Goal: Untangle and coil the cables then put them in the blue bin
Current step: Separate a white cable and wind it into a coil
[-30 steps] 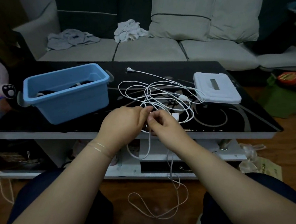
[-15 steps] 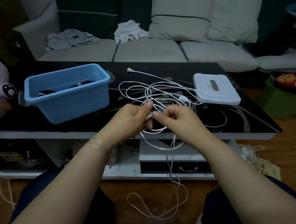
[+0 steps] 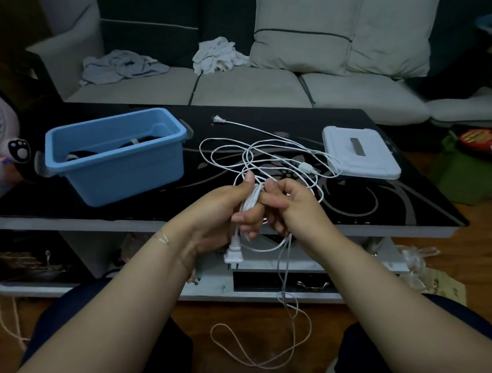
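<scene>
Two hands: both work one white cable (image 3: 272,155) at the near edge of the black table (image 3: 403,209).
Left hand (image 3: 221,211): clenched round a small bundle of white loops, thumb up; a plug (image 3: 233,256) hangs below the fist.
Right hand (image 3: 294,206): fingers curled, pinching the cable just beside the bundle and feeding it in.
Change: a second ago the hands only pinched a single strand between them; now several turns sit in the left fist and the plug dangles free, so coiling has begun.
Cable left: most lies in loose tangled loops on the table, and a slack tail droops to the floor between the knees.
Blue bin (image 3: 114,154): on the table to the left, well apart from the hands, with something dark already inside.
White lid (image 3: 360,152): lies on the table to the right.
Outlook: much winding probably remains before this cable goes in.
</scene>
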